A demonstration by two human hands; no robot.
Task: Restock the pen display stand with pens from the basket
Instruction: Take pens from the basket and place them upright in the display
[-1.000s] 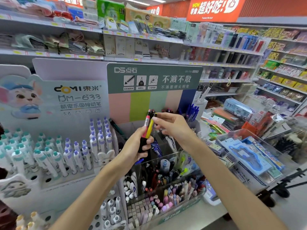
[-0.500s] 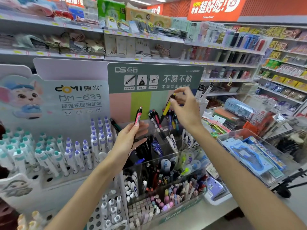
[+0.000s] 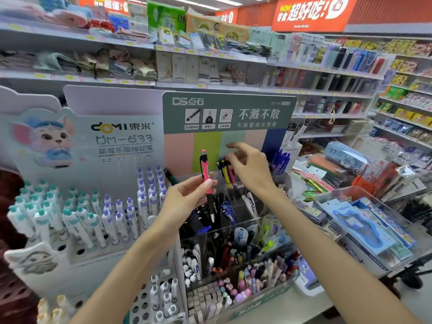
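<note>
My left hand (image 3: 187,197) pinches a pink pen with a black grip (image 3: 207,177), held upright, tip down, in front of the tiered clear pen display stand (image 3: 233,232). My right hand (image 3: 251,170) hovers over the stand's top row with fingers loosely spread and nothing in them. Just left of its fingers a yellow pen (image 3: 225,173) stands in the top compartment among red and black ones. The stand's green header card (image 3: 229,113) rises behind. No basket is in view.
A white stand (image 3: 77,220) of teal- and purple-capped pens fills the left. Lower tiers hold mixed pens and erasers (image 3: 236,284). A clear bin of blue packaged items (image 3: 364,220) sits right. Stocked shelves run behind and along the right aisle.
My right hand took the yellow pen from my left hand, carried it up and right, set it in the top compartment and let go. My left hand keeps the pink pen.
</note>
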